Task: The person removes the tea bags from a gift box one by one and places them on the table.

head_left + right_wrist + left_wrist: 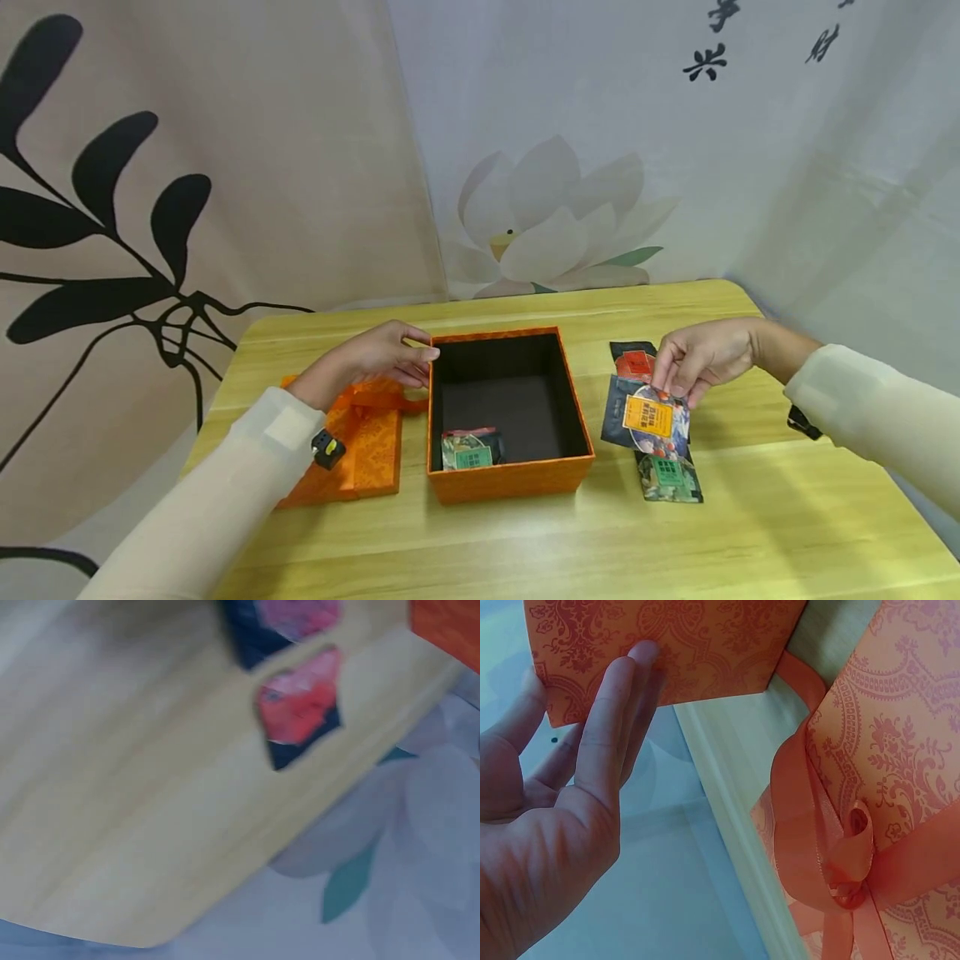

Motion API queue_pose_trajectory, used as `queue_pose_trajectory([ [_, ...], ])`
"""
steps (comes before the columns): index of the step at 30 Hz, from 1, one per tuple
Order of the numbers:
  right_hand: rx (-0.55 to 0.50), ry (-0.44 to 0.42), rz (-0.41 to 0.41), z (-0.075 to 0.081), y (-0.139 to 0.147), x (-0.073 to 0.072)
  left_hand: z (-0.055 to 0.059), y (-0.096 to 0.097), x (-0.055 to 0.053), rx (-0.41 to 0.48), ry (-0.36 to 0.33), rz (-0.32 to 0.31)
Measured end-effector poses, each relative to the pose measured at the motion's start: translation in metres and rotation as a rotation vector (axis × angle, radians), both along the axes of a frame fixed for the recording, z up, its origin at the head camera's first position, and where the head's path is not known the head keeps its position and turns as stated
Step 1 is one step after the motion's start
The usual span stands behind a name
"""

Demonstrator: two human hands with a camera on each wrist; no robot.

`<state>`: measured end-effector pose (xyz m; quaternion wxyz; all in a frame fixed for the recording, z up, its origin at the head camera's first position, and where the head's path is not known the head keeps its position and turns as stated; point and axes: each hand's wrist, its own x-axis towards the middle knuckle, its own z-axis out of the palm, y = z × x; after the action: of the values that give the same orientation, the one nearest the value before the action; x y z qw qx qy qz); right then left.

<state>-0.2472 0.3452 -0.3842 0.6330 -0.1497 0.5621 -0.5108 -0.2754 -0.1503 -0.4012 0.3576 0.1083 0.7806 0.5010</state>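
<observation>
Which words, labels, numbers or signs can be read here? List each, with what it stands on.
"兴": black, on the backdrop.
"财": black, on the backdrop.
Two more characters there: cut off by the top edge, not fully readable.
Yellow-labelled packet: print too small.
Red-labelled packet: too small.
Green-labelled packet below it: too small.
Green-labelled packet in the box: too small.
Wrist views: none readable.
</observation>
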Motion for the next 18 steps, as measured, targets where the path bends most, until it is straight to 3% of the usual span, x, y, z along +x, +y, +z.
queue_pose_trajectory([
  [7, 0.119, -0.051, 0.019, -0.035, 0.011, 0.02, 0.002, 0.0, 0.0, -0.005, -0.016, 0.013],
  [14, 0.334, 0.008, 0.044, -0.056, 0.015, 0.041, -0.001, 0.0, -0.001, -0.001, -0.009, -0.004],
  [18, 0.406, 0.023, 0.055, -0.065, 0.013, 0.052, 0.0, 0.001, -0.001, -0.004, -0.003, -0.003],
])
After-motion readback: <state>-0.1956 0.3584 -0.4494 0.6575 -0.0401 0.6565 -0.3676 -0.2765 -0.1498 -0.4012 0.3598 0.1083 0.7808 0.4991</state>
